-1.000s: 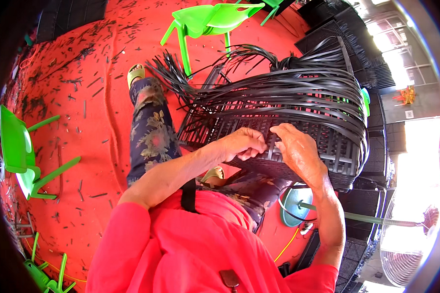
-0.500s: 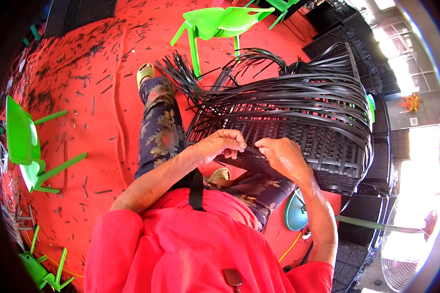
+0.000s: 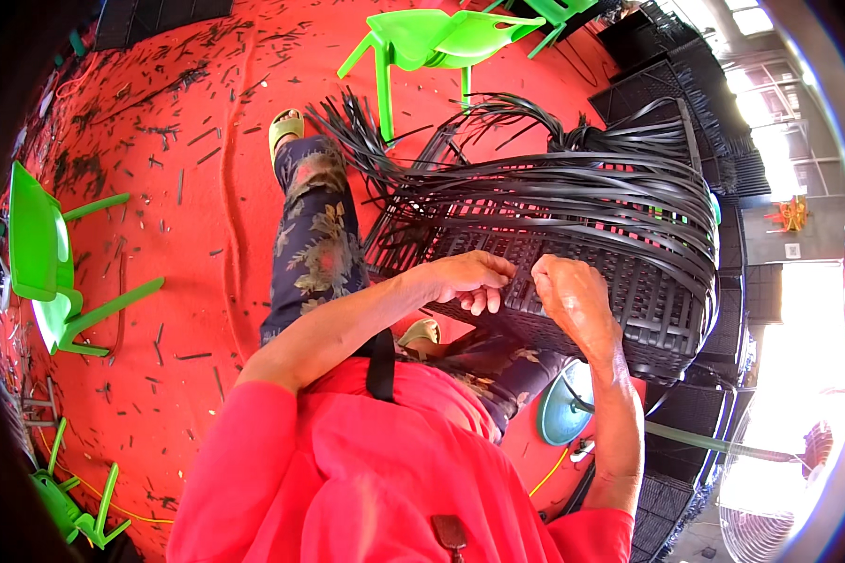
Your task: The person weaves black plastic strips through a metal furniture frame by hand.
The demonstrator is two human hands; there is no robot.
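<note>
A black woven wicker piece (image 3: 652, 305), box-like in shape, lies across my lap to the right. Long loose black strips (image 3: 573, 183) sweep over its far side and fan out at the left end. Over its near edge, my left hand (image 3: 472, 280) is closed in a pinch with the lower fingers curled. Just right of it, my right hand (image 3: 577, 300) is closed, its fingertips turned toward the left hand. A small gap parts the two hands. Whatever the fingertips hold is too small or hidden to make out.
Green plastic chairs stand ahead (image 3: 422, 38) and at the left (image 3: 42, 253). Black strip scraps litter the red floor covering (image 3: 192, 291). A standing fan (image 3: 770, 497) is at the lower right, near a round teal base (image 3: 561, 413). Black woven panels (image 3: 714, 328) line the right side.
Both hands have shifted to the right along the near edge of the wicker piece, the left one more, still closed. The whole view has also turned slightly.
</note>
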